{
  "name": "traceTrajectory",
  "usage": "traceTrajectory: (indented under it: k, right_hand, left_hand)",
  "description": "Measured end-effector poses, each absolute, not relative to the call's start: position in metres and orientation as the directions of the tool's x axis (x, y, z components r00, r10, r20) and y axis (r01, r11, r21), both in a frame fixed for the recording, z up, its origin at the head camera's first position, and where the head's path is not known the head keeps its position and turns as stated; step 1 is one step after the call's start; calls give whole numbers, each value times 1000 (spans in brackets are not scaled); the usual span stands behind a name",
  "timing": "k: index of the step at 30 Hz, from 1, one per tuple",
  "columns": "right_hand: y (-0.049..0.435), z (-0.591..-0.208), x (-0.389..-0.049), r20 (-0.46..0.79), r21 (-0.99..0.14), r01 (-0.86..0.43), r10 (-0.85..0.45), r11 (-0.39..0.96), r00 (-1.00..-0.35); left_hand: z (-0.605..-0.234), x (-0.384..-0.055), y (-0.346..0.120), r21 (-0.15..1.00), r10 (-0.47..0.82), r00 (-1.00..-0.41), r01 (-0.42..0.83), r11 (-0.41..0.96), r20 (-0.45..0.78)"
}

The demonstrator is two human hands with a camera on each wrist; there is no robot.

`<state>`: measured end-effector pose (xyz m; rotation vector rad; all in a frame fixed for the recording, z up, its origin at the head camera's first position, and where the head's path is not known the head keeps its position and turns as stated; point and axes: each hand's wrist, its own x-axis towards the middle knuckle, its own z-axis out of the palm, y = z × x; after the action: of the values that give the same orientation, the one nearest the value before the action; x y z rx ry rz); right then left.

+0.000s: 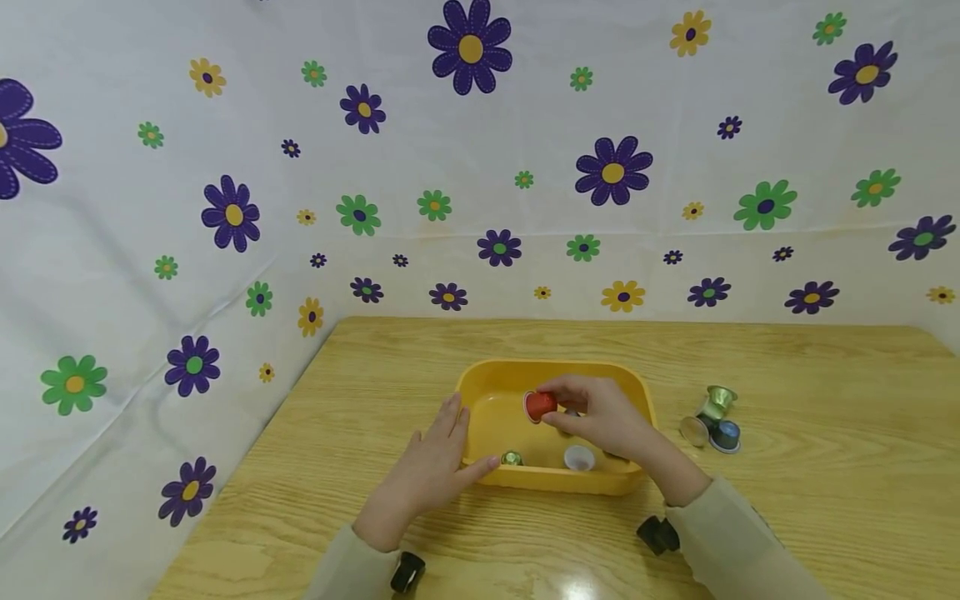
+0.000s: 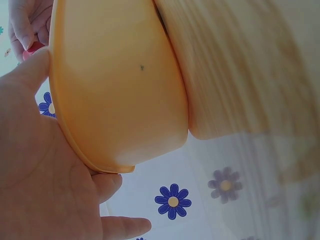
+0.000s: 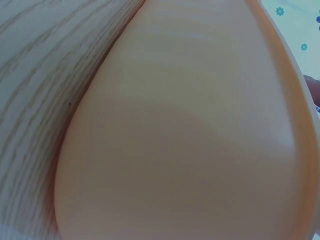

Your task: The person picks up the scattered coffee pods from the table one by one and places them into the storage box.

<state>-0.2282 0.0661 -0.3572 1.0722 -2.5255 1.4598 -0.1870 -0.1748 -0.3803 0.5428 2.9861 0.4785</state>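
Observation:
A red coffee capsule is pinched between the thumb and fingers of my right hand, over the inside of a yellow plastic bin. My left hand rests against the bin's left end, fingers extended and thumb along the near rim. Inside the bin lie a small green capsule near my left thumb and a pale capsule by the near wall. Other capsules are partly covered by my right hand. In the left wrist view the thumb lies at the bin's rim; the right wrist view is filled by the bin's outer wall.
On the wooden table, right of the bin, several capsules sit in a cluster, among them a light green one and a blue one. A white flowered cloth hangs behind and at the left.

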Motion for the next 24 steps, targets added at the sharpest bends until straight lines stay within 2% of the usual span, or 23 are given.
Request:
traceTrajectory:
  k: [24]
  right_hand:
    - [67, -357, -226, 321, -780, -548, -558, 302, -765]
  left_hand:
    - [-377, -186, -173, 304, 348, -937, 325, 895, -22]
